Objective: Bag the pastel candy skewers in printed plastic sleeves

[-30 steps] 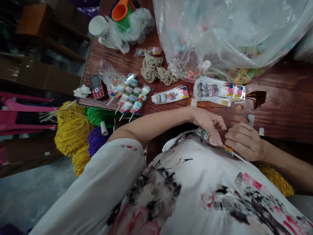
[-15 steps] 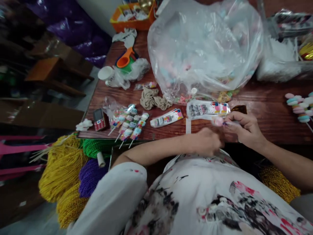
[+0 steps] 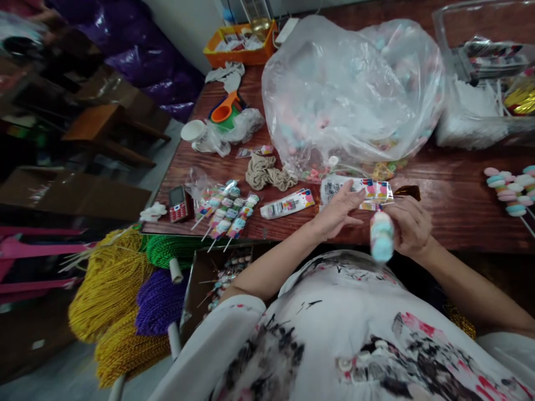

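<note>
My right hand [image 3: 410, 225] is closed at the table's front edge, gripping a marshmallow skewer [image 3: 382, 236]. Its pastel end, pink and pale blue, points down toward my body. My left hand [image 3: 339, 210] has its fingers apart, reaching over a stack of printed clear wrappers [image 3: 378, 189]; whether it touches them I cannot tell. Left of it lies another small stack of wrappers [image 3: 287, 204]. Several wrapped marshmallow skewers [image 3: 229, 209] lie further left, their white sticks over the edge.
A big clear bag of marshmallows [image 3: 351, 94] fills the table's back. Unwrapped skewers [image 3: 510, 189] lie at the right, below a clear plastic bin [image 3: 472, 131]. A mobile phone [image 3: 178, 204], a beige cloth [image 3: 267, 172] and an orange basket [image 3: 242, 55] are on the left side.
My hands were close together at the skewer; my left hand has moved away, up and left to the wrappers, and opened. The skewer's end now hangs toward me from my right hand.
</note>
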Available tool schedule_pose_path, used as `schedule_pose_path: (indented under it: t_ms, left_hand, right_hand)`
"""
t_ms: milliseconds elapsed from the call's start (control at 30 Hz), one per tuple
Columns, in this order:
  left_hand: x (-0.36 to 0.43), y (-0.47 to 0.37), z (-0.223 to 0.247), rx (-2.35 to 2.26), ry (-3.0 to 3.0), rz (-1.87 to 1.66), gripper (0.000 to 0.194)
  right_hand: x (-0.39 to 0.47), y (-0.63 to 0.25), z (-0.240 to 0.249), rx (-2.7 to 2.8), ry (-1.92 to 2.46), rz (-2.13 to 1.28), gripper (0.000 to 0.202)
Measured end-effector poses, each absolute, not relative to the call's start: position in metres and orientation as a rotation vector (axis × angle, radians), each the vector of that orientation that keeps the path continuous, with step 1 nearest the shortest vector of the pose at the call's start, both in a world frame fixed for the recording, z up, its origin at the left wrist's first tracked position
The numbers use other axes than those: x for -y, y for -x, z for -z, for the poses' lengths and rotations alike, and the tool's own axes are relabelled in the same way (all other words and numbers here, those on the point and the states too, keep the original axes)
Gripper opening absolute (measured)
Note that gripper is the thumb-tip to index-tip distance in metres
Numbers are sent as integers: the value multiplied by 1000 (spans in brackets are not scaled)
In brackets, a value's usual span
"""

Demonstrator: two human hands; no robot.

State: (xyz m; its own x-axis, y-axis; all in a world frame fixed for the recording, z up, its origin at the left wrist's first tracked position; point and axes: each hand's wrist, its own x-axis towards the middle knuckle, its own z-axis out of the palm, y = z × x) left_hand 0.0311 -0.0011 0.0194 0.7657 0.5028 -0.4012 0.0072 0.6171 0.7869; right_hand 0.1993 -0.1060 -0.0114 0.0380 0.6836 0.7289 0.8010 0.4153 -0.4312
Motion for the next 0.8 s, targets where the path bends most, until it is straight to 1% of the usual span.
schedule_pose_path:
  t_ms: [67, 133, 200, 233, 300, 367, 433, 500, 567, 600, 633, 700, 733, 800]
  left_hand:
    - [2, -26, -23, -612, -842, -178, 65]
    - [7, -21, -25, -497, -849, 40, 62]
    - [13, -20, -23, -402, -908, 107, 57]
    - [16, -20, -20, -387, -979, 40, 54]
    - [17, -21, -12, -402, -1251, -195, 48]
    - [11, -21, -4, -437, -1695, -437, 37]
    - [2, -16, 3, -448, -2194, -588, 27]
    - [-2, -6, 6, -421, -2582, -655, 25]
    - [3, 9, 4, -380, -2778, -654, 27]
    - [7, 19, 1, -373, -2809, -629, 27]
    - [12, 29, -4, -379, -2806, -587, 28]
    - [16, 56, -13, -413, -2723, -421, 28]
    - [15, 74, -18, -439, -2653, -299, 28]
    - [10, 121, -26, -517, -2472, 6, 22]
  right_hand:
    - [105, -201, 8, 1800, 1176, 390, 14]
    - [101, -203, 5, 1888, 1121, 520, 14]
    - [98, -205, 3, 1941, 1108, 496, 10]
    - [96, -204, 3, 1940, 1111, 434, 8]
    - [95, -201, 2, 1827, 1187, 171, 7]
    - [96, -193, 1, 1581, 1308, -185, 13]
    - [100, -181, 0, 1334, 1361, -569, 19]
    - [107, -165, -1, 1076, 1282, -1057, 24]
    - [115, -148, -2, 746, 1110, -1551, 27]
    - [119, -140, -2, 589, 1040, -1734, 28]
    - [123, -133, -1, 499, 1016, -1838, 28]
    - [127, -124, 4, 505, 1101, -1921, 29]
    - [126, -122, 9, 593, 1209, -1883, 27]
    - [122, -124, 22, 889, 1443, -1647, 24]
